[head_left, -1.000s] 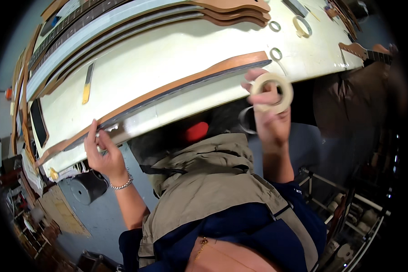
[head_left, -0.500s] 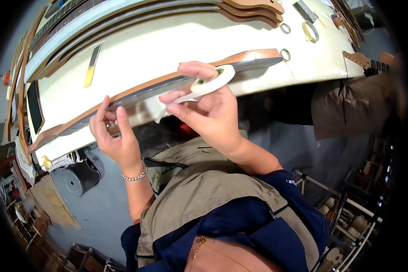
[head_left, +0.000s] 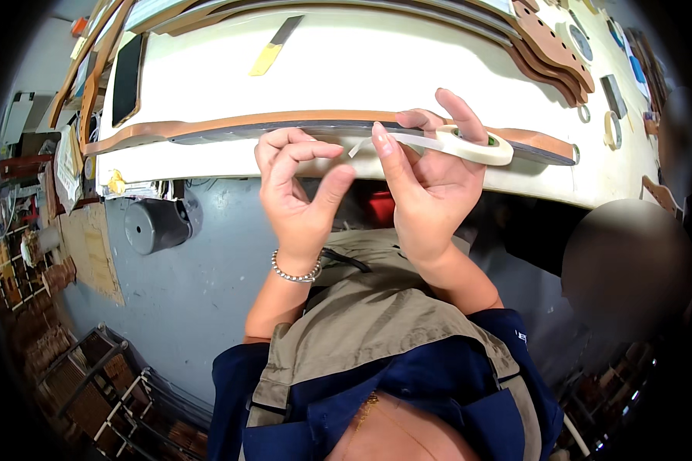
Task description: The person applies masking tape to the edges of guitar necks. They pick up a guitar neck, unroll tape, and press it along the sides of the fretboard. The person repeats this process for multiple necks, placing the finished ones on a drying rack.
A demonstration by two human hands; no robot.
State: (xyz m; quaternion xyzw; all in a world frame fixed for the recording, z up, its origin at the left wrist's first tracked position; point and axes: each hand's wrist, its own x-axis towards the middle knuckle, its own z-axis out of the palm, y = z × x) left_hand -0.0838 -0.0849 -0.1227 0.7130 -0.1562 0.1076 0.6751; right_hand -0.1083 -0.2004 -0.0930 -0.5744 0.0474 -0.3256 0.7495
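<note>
The roll of tape (head_left: 490, 151) is in the right hand (head_left: 442, 192), which holds it in front of the long wooden neck (head_left: 231, 124) as seen from above. It is a pale ring, tilted so that mostly its rim shows, with a bit of green at the core. A narrow whitish strip (head_left: 419, 140) leaves it toward nine o'clock, running past the right thumb, and its loose tip bends down toward seven o'clock. The right fingers are curled about the roll, and the thumb lies against the strip, apparently pinching it.

The left hand (head_left: 296, 184) is at about eight o'clock from the roll. Its fingers are bent and parted from the thumb, gripping nothing, with the fingertips just beside the loose tip; they appear not to touch it.

The step in hand looks like offering the tape's end from one hand to the other. The next move would call for a light pinch of that tip by the left thumb and forefinger, while the right hand keeps the roll steady.

Beyond the hands, the neck lies across the surface (head_left: 207, 77), its near edge dark. Toward eleven o'clock is a yellow-handled blade (head_left: 275, 48); toward one o'clock, stacked necks (head_left: 546, 50); near two o'clock, another tape ring (head_left: 612, 131).
</note>
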